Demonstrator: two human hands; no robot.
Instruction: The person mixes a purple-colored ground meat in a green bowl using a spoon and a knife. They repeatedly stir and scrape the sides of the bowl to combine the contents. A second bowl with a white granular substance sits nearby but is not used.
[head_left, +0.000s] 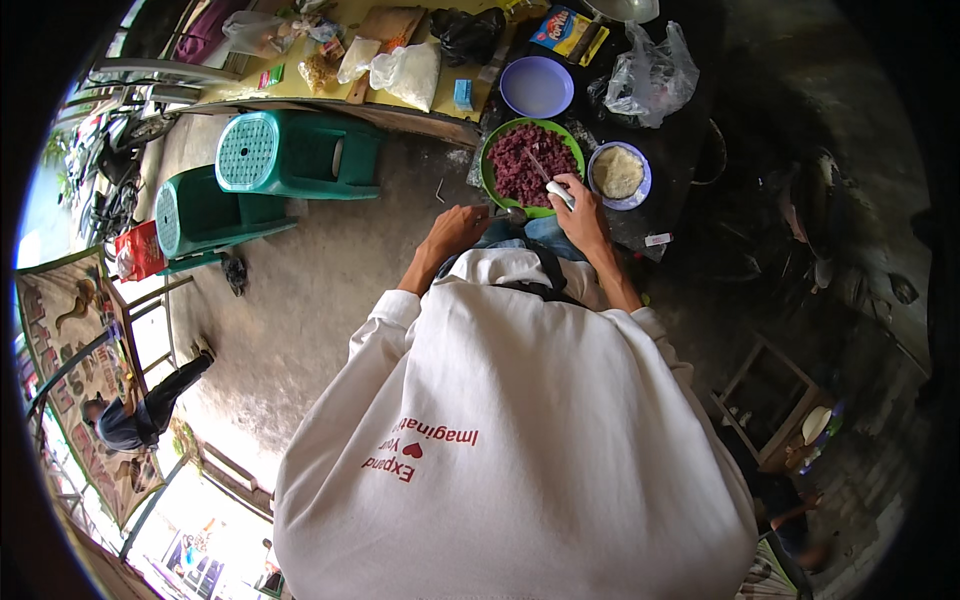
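A green plate (487, 166) near the table's front edge holds a mound of crumbly purple food (525, 161). My right hand (581, 214) grips the white handle of a knife (561, 193), whose blade reaches into the mound. At the plate's near left edge, my left hand (459, 225) is closed on the handle of a metal spoon (516, 215). A purple-blue bowl (616, 176) with pale, dry, powdery food stands right of the plate. Behind the plate is a second purple-blue bowl (536, 86) with cloudy liquid.
Clear plastic bags (654, 75), a yellow-blue packet (570, 36), a black bag (469, 34), bags of white contents (409, 75) and a small blue box (463, 94) lie around. Green plastic stools (300, 154) stand left. Other people (124, 424) are farther off.
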